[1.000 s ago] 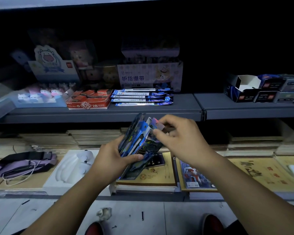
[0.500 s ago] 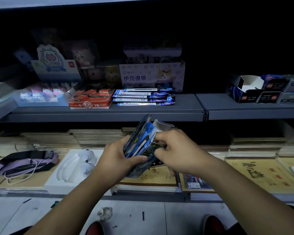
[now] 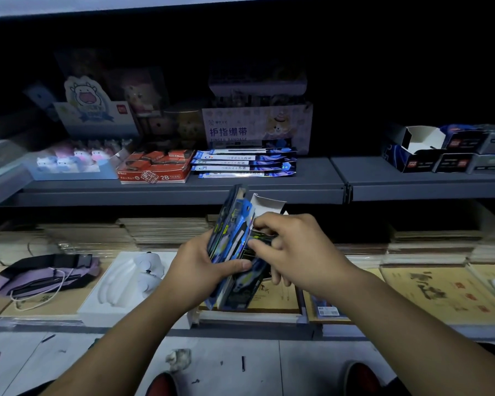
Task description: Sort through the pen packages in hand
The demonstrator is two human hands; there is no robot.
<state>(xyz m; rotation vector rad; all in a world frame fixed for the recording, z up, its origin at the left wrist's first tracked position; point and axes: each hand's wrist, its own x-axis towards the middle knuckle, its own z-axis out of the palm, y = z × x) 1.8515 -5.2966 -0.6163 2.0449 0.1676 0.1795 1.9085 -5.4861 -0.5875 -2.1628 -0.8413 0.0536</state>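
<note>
Fanning upright above the lower shelf, a bundle of blue packets [image 3: 231, 247] is gripped by the left hand [image 3: 196, 268], thumb pressed across its front. One packet at the bundle's right is pinched by the right hand [image 3: 297, 250]. Four like packets [image 3: 245, 164] are stacked on the grey shelf [image 3: 183, 190] behind, beside one red box [image 3: 153, 170]. A white tray [image 3: 123, 284] lies to the left.

free: bare grey metal shelf board [image 3: 320, 178] between stacked blue pen packets [image 3: 245, 164] and dark cardboard boxes [image 3: 446, 152] | blocked: red 2B eraser carton [image 3: 155, 170] left; paper stacks [image 3: 166, 232] fill lower shelf
</note>
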